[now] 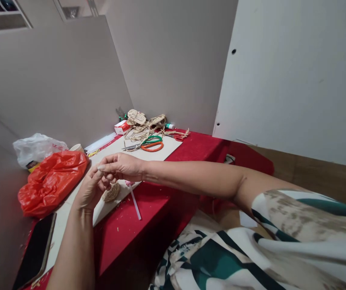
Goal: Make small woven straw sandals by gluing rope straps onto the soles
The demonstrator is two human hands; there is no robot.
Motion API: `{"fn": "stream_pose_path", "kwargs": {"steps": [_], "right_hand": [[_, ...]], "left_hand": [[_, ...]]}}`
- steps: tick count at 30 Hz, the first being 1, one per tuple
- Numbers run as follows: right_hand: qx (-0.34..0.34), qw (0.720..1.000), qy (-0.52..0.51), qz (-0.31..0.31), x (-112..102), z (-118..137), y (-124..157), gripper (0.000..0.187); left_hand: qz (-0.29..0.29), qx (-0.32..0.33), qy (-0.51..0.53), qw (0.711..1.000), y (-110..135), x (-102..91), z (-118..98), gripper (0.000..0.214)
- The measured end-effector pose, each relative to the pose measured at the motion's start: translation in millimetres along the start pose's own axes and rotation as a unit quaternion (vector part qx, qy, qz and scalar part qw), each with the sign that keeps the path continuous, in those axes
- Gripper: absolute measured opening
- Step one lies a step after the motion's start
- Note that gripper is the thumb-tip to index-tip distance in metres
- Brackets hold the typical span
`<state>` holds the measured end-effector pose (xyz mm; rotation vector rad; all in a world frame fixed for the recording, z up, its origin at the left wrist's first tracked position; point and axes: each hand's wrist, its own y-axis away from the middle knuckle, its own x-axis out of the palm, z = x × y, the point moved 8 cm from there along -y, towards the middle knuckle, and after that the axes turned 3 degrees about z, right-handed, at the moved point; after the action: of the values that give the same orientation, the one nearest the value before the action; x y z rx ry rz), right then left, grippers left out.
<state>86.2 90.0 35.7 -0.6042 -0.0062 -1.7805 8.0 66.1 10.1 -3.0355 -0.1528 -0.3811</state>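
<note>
My left hand point(90, 189) and my right hand point(121, 166) meet over a pale board point(160, 151) on a red table point(124, 229). Both hands have their fingers pinched together at the same spot, on something too small to make out. Just beneath them lies a small coiled disc of jute rope point(111, 192) on the board. A thin white stick point(135, 204) lies beside the coil, reaching onto the red surface.
Scissors with green and orange handles point(150, 144) and a heap of jute twine point(144, 125) lie at the board's far end. An orange plastic bag point(50, 179) and a white bag point(36, 149) sit left. A dark phone point(36, 249) lies near the front-left edge.
</note>
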Motion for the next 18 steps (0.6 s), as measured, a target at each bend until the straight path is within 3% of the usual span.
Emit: {"fn": "stream_pose_path", "kwargs": {"steps": [3, 7, 10, 12, 18], "right_hand": [[-0.012, 0.999, 0.045, 0.02, 6.1, 0.4, 7.6, 0.021], [0.058, 0.99, 0.097, 0.088, 14.8, -14.1, 19.6, 0.032], [0.052, 0.995, 0.086, 0.022, -0.8, -11.7, 21.2, 0.024], [0.045, 0.995, 0.087, -0.033, -12.1, -7.6, 22.6, 0.02], [0.022, 0.979, 0.145, -0.142, -30.2, 6.4, 35.2, 0.036]], "left_hand": [[-0.048, 0.023, 0.015, 0.998, -4.4, -11.1, -2.5, 0.043], [-0.143, 0.092, 0.04, 0.985, -3.9, -44.2, -19.3, 0.025], [-0.179, 0.125, 0.03, 0.975, -0.2, -53.8, -29.3, 0.014], [-0.175, 0.133, 0.007, 0.976, 1.1, -46.1, -31.1, 0.019], [-0.142, 0.182, -0.143, 0.962, 8.5, -2.5, -26.6, 0.028]]}}
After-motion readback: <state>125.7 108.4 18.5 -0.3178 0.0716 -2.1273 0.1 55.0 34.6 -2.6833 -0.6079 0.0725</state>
